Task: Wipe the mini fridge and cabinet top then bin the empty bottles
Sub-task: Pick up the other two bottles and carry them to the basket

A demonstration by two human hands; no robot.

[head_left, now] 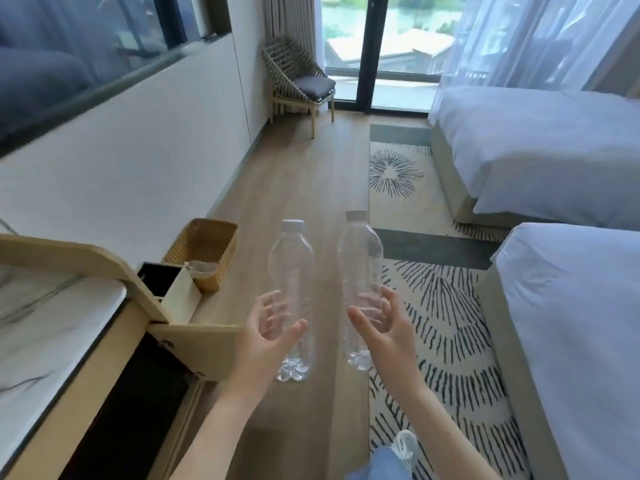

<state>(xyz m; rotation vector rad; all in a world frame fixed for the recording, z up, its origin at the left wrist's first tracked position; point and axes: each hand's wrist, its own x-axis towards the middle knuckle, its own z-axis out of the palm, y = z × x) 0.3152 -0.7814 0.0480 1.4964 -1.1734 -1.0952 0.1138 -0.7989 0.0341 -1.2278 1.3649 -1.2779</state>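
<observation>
I hold two clear, empty plastic bottles with white caps upright over the wooden floor. My left hand grips the left bottle around its lower half, fingers showing through the plastic. My right hand grips the right bottle the same way. A woven basket bin stands on the floor to the left, beyond the cabinet, with another clear bottle lying in it. The marble cabinet top is at the far left, with a dark open compartment below it.
An open wooden cabinet door juts out beside my left hand. Two white beds line the right side on a patterned rug. A wicker chair stands by the glass door at the back. My shoe is at the bottom.
</observation>
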